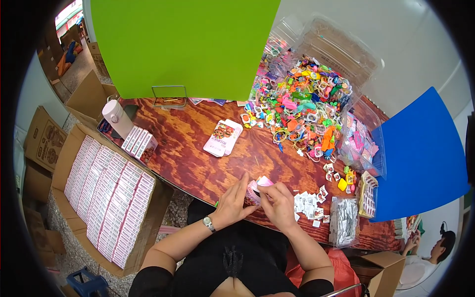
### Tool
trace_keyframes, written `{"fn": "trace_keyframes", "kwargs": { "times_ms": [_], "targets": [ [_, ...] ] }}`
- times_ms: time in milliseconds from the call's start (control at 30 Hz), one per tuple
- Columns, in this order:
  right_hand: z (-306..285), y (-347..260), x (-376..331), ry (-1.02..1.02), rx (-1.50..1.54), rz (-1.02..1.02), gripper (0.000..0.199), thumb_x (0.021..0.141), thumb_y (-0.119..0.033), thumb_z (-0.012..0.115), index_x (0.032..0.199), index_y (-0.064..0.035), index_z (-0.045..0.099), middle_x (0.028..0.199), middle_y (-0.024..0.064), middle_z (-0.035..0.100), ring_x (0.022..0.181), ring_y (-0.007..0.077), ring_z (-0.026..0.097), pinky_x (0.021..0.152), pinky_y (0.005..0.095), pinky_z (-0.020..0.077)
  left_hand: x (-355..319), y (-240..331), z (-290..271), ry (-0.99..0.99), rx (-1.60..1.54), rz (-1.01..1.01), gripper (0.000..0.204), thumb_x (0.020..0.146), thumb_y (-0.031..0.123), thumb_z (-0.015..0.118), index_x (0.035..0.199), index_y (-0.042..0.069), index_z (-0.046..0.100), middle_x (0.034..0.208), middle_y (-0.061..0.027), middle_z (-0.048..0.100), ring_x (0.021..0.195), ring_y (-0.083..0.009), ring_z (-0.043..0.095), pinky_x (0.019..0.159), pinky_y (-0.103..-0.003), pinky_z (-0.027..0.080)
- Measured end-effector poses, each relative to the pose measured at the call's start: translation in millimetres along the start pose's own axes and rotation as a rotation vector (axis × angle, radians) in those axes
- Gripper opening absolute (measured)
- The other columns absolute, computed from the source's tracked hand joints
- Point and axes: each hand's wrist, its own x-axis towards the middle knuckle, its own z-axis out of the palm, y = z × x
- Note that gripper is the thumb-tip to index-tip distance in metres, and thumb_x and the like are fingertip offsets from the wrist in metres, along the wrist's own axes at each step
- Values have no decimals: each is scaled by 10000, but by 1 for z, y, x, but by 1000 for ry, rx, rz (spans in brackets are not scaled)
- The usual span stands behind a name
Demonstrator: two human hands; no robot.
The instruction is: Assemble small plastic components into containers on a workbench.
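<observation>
A small pink printed box [252,196] is held upright between my hands at the table's near edge, its top flaps raised. My left hand [229,204] steadies its left side with thumb and fingers. At the opening on the right, my right hand [278,204] has its fingers bent and pressed together; whether they pinch a flap or something small is hidden. Beyond them lies a short stack of flat pink cartons [222,139]. Small white packets and picture stickers [310,205] are scattered just right of my right hand.
A heap of colourful small toys [302,104] covers the far right. Clear bins [345,222] stand along the right side. At left are a pink bottle [117,119], several finished-looking boxes [138,141] and a large carton [74,222] packed with pink boxes. Another person [428,257] sits at lower right.
</observation>
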Motion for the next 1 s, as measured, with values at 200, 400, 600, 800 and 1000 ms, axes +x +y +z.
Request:
{"fn": "trace_keyframes", "kwargs": {
  "times_ms": [200, 400, 600, 800, 1000],
  "targets": [
    [1, 3, -1, -36, -55, -188, 239, 825, 5, 719, 1058, -45, 743, 923, 102, 677, 863, 295, 647, 718, 392, 522, -3, -3, 1, -27, 6, -32, 1089, 749, 238, 859, 1547, -105, 202, 1342, -305, 532, 1177, -432, 598, 953, -443, 533],
    [9, 8, -9, 54, 365, 187, 204, 943, -29, 666, 1138, 4, 717, 1030, 123, 720, 978, 193, 671, 848, 302, 545, -2, -1, 4, 8, -111, -73, 1090, 750, 243, 858, 1561, -77, 203, 1318, -290, 545, 1136, -422, 610, 938, -441, 533],
    [14, 11, -17, -55, 209, 101, 327, 985, -88, 635, 1304, -17, 656, 1233, 200, 697, 1108, 302, 703, 914, 343, 553, -4, -6, 3, 29, -54, -44, 1110, 735, 224, 864, 1569, -70, 193, 1241, -260, 554, 1106, -413, 595, 923, -439, 522],
    [5, 12, -11, -74, 137, 4, 308, 977, -54, 635, 1280, -3, 665, 1194, 219, 709, 1059, 276, 728, 854, 334, 575, -2, -7, -1, -28, 0, -13, 1114, 743, 189, 869, 1559, -106, 171, 1253, -274, 555, 1114, -406, 586, 944, -437, 505],
    [7, 7, -12, -65, 98, 13, 321, 974, -70, 638, 1287, -1, 656, 1216, 213, 696, 1097, 322, 705, 904, 365, 575, 2, 5, -5, -27, 111, -21, 1106, 712, 144, 862, 1547, -123, 188, 1214, -254, 555, 1070, -396, 583, 911, -430, 515]
  ]
}}
